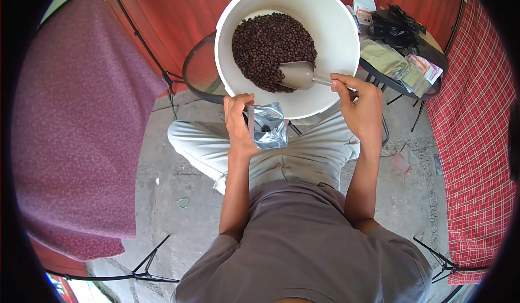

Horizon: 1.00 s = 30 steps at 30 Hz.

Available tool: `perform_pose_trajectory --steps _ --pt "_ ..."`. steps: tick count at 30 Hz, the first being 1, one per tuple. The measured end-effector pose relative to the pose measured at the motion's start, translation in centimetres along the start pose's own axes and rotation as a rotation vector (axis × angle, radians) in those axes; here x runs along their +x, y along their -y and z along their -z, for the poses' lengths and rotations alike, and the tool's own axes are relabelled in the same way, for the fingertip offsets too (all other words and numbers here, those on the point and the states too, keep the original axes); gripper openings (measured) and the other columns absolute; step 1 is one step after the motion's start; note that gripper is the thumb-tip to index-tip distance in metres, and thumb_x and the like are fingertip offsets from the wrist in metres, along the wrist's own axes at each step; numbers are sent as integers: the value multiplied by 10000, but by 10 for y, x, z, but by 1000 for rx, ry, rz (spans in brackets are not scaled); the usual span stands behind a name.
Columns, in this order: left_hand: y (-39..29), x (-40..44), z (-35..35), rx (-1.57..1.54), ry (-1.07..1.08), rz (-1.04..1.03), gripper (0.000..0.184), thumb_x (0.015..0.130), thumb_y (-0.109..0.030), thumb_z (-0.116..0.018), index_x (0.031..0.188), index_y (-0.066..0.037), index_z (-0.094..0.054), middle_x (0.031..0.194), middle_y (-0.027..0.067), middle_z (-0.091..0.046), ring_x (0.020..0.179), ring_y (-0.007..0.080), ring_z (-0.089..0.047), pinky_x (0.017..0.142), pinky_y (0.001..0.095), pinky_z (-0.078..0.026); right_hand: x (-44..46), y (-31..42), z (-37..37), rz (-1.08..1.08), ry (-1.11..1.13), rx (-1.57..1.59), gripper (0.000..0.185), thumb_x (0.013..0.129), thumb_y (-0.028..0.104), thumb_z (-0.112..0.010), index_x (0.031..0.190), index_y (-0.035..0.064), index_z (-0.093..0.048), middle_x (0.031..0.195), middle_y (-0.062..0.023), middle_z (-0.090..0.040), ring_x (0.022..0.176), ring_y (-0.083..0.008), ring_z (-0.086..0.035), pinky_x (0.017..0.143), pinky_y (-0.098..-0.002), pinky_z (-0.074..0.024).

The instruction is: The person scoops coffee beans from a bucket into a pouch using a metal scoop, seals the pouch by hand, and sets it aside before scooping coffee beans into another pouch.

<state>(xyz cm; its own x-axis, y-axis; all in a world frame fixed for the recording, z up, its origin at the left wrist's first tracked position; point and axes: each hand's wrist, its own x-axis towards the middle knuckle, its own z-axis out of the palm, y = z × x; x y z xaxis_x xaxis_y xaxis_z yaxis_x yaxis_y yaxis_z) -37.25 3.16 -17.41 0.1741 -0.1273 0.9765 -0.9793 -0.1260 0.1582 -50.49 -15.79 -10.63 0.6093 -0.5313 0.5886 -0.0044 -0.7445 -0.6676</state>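
Note:
A large white bucket [338, 48] stands in front of me with dark brown coffee beans [271, 43] in it. My right hand [362, 105] grips the handle of a metal scoop [298, 75] at the bucket's right side, and the scoop's tip touches the beans. Just below the bucket's lower left rim, my left hand [240, 124] holds a silver foil bag [275, 127] by its left side. The bag's mouth is open towards me, with a small dark patch visible inside.
On a dark side table [436, 89] at the right lie flat foil bags [385, 56], a black plastic bag [398, 24] and printed packets [425, 67]. A glass-topped table [203, 70] shows left of the bucket. Purple and red checked cloths hang at the sides, with black stand legs nearby.

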Motion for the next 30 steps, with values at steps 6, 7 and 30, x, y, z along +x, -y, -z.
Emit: perform_pose_trajectory --steps 6,7,30 --pt "1 -1 1 -16 2 16 868 539 -289 -931 1216 -17 -461 949 138 -554 789 277 -494 689 388 -403 2 0 7 -10 -10 95 168 901 116 -675 1025 21 -738 790 -132 -729 579 -136 -653 558 -267 -476" --pt "2 -2 1 -2 2 12 865 533 -295 -927 1206 -20 -458 924 125 -533 784 260 -491 686 372 -406 3 -2 8 -19 -4 108 168 902 114 -674 1026 21 -738 788 -127 -730 581 -123 -644 552 -261 -470" --pt "8 -8 -2 -47 18 92 850 555 -292 -922 1224 -13 -477 941 132 -551 810 284 -498 713 386 -415 -1 -8 44 -58 105 388 186 945 96 -643 1093 15 -722 812 -23 -715 591 2 -470 481 -186 -309"
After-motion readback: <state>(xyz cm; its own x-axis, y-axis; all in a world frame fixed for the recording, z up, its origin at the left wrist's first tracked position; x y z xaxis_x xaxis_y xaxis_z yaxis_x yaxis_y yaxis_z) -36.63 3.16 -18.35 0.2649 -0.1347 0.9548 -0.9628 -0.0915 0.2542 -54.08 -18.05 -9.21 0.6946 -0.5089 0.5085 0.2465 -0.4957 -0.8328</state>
